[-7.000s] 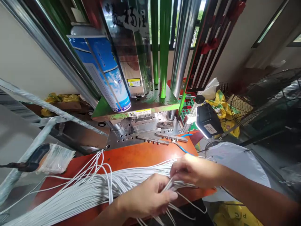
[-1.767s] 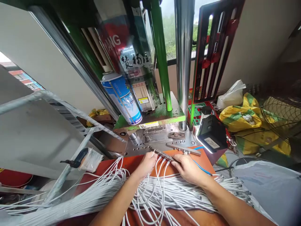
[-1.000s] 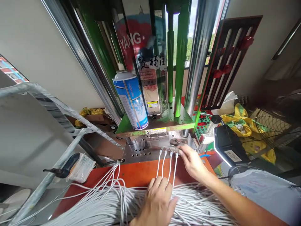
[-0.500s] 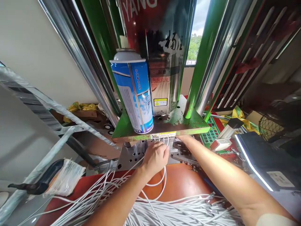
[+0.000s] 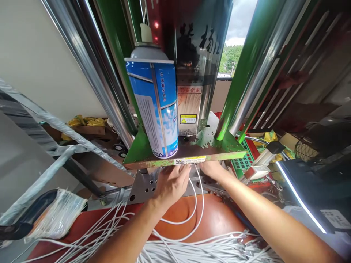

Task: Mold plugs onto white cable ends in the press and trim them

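Observation:
My left hand reaches under the front edge of the green press plate. Its thumb and fingers are drawn together at a white cable, and the fingertips are hidden by the plate. My right hand comes in from the right under the same plate. Its fingers are out of sight, so I cannot see what they touch. The white cable hangs in loops from between the hands down over the red-brown surface. Below the plate lies a grey metal base with holes.
A blue spray can stands on the plate's front left. Many white cables are heaped in front. Steel columns flank the press; a green keypad sits at right. A wrapped ladder frame and wrapped clamp are at left.
My left hand has gone from a fist over the cables to reaching further under the plate. My right hand has drawn back slightly, showing more. The cable loops hang wider, and the view has shifted.

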The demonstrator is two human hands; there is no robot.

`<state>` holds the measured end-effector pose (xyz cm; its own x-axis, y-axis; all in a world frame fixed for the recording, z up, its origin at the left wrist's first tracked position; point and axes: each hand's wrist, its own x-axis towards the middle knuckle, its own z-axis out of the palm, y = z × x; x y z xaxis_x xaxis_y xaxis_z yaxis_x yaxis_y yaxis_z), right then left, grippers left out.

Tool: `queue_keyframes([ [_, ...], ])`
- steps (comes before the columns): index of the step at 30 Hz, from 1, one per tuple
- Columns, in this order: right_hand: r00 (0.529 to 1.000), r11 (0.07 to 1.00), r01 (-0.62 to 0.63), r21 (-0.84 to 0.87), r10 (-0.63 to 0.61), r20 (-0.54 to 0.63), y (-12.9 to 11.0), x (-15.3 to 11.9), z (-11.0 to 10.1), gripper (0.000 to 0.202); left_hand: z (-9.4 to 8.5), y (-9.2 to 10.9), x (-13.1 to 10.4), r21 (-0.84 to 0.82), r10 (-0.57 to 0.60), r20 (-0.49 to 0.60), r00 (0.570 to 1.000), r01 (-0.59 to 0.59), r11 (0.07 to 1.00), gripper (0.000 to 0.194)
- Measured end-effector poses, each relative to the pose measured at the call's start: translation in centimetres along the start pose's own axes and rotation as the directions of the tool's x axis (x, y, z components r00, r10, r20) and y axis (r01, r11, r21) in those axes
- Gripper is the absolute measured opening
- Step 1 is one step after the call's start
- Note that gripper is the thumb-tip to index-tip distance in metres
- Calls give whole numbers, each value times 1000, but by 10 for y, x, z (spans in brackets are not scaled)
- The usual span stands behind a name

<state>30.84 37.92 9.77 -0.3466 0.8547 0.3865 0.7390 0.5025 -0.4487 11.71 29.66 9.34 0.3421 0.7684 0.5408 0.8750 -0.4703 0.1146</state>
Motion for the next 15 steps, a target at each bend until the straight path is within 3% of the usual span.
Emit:
queue_keyframes([
  [3,998,996,-20,-85,15,-54,-20,-38,1,27,-3,0,-2,182,-137,15,991,132,974,32],
  [6,998,969,-8,-248,22,53,-34,-62,8,32,-6,3,-3,287,-242,105,965,204,936,31],
  [9,987,942,-7,-335,61,150,-39,-61,18,38,-7,7,-3,344,-287,174,942,215,914,29],
  [12,988,938,-32,-345,83,133,-38,-51,26,29,-7,8,-3,367,-289,182,940,208,907,31],
  [15,990,939,-47,-340,88,106,-38,-47,23,23,-7,9,-4,360,-258,125,958,199,911,31],
])
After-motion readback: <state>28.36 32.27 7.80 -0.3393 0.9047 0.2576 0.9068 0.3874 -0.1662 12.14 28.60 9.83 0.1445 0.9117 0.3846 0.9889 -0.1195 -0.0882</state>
